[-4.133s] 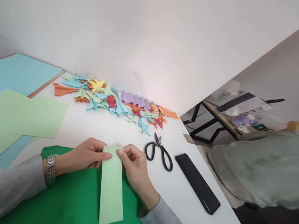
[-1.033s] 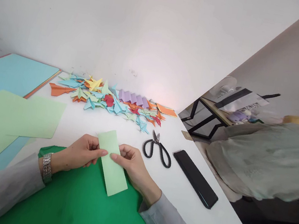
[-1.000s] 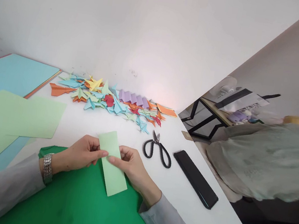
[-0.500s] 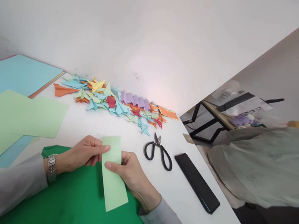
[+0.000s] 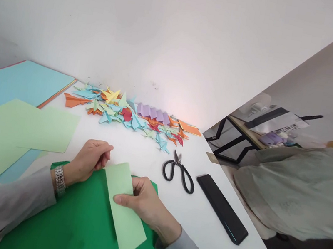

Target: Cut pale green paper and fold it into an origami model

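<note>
A light green strip of paper slants over a dark green sheet. My right hand pinches the strip's right side, thumb on its upper face and fingers behind. Beyond the strip's upper left corner, my left hand is raised with its thumb and fingers drawn together; nothing shows in them, and they are apart from the strip. A metal watch is on the left wrist. To the right of my right hand lie black-handled scissors, blades parted.
Folded paper pieces in many colours are heaped along the wall. Large light green sheets and a stack topped with blue paper lie at left. A long black case rests near the table's right edge. Past it, a person's grey-green clothing shows.
My left hand has let go of the strip and moved away to the upper left. The right hand still grips the strip, which has shifted slightly lower and tilted more.
</note>
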The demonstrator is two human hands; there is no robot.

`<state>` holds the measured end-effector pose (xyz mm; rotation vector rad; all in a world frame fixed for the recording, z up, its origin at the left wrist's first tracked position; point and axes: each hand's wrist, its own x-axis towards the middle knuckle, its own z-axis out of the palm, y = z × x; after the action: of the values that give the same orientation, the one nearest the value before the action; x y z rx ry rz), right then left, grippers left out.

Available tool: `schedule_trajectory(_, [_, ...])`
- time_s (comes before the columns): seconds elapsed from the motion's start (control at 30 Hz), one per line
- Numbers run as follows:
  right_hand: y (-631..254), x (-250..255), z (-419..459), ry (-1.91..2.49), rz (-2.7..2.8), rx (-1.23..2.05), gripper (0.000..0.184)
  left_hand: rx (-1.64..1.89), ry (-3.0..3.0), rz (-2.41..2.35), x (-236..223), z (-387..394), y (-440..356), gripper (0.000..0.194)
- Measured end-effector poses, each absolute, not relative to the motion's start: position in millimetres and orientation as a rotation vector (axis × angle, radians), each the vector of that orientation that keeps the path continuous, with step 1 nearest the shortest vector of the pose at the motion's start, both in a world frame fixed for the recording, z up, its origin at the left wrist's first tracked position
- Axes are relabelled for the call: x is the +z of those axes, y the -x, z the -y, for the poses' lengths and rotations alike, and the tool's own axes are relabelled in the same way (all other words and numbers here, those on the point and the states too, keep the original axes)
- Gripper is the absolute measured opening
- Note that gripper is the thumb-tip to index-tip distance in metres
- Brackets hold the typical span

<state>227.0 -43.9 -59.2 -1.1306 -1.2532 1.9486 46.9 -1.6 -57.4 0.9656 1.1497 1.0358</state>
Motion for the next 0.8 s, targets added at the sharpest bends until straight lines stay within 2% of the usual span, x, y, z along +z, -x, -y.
schedule_trajectory(0.13, [-223.8, -62.2, 41.9, 1.111, 1.054, 1.849, 0.032, 0.957, -1.111, -1.063, -56.6, 3.9, -45.7, 0.038])
schedule_trajectory(0.27, [-222.1, -60.8, 40.2, 1.046, 1.073, 1.796, 0.031, 0.754, -1.453, -0.949, -53.6, 9.6, -47.3, 0.031])
schedule_trajectory(0.6, [-223.7, -57.1, 36.3, 1.045, 1.123, 1.690, 0.027, 0.384, -1.479, -0.853, -46.0, 16.9, -50.6, 0.027])
schedule_trajectory(0.8, [-225.2, -59.5, 35.0, 1.109, 1.220, 1.599, 0.032, 0.459, -1.563, -0.869, -43.2, 20.6, -53.4, 0.029])
